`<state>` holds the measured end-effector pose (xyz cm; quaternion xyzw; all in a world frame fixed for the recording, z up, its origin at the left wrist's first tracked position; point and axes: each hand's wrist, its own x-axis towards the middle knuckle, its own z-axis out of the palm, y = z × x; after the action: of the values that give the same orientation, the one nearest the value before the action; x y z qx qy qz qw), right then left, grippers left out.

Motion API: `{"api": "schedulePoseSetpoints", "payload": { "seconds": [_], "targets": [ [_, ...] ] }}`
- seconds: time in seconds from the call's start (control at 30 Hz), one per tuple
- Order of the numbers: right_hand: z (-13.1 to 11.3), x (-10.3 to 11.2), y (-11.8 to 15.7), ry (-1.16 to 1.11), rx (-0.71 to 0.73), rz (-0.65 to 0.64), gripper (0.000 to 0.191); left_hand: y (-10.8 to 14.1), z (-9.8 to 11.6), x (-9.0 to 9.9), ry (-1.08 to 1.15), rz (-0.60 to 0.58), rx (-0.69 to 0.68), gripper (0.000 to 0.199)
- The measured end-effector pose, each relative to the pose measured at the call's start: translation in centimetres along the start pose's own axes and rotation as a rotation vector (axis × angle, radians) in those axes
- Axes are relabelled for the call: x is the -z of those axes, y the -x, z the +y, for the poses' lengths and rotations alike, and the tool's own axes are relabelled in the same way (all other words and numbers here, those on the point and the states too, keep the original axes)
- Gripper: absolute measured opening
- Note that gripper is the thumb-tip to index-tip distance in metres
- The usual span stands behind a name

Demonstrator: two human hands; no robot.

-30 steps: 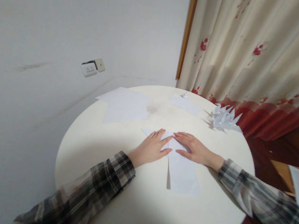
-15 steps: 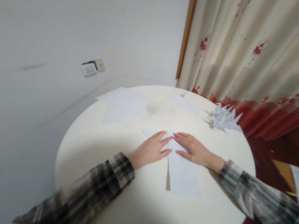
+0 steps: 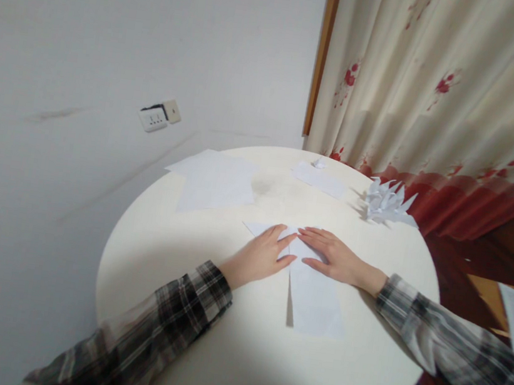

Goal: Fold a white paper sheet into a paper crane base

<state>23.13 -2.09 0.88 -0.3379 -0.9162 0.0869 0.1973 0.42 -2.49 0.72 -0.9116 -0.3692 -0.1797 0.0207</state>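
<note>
Two hands lay flat on one white sheet at the centre of the frame: the left hand (image 3: 258,257) and the right hand (image 3: 334,257), fingers spread and open, gripping nothing, pressing the folded sheet (image 3: 314,295) onto the round worktop (image 3: 226,352). Its upper end had been turned into a point under the fingertips; the lower half ran plain and unfolded toward the bottom of the frame, so I'd judge the folding barely begun. Finished paper cranes (image 3: 385,203) sat at upper right of the worktop, spare sheets (image 3: 215,181) at upper left, a strip (image 3: 318,178) between them.
</note>
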Motion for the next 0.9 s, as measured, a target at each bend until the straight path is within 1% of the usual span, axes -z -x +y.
{"api": "schedulePoseSetpoints", "payload": {
  "seconds": [0.4,0.6,0.73,0.9],
  "targets": [
    [-0.1,0.1,-0.1,0.030,-0.009,-0.027,0.059,0.0,0.0,0.0,-0.027,-0.003,0.001,0.047],
    [-0.4,0.2,-0.1,0.040,-0.020,-0.047,0.058,-0.4,0.3,-0.1,-0.030,0.027,0.051,0.040],
    [-0.5,0.2,-0.1,0.056,-0.039,-0.089,0.058,-0.8,0.5,-0.1,-0.044,-0.005,0.036,0.038],
    [-1.2,0.2,0.3,0.063,-0.038,-0.094,0.058,-1.2,1.1,0.2,-0.110,-0.004,0.076,0.038]
  ]
}}
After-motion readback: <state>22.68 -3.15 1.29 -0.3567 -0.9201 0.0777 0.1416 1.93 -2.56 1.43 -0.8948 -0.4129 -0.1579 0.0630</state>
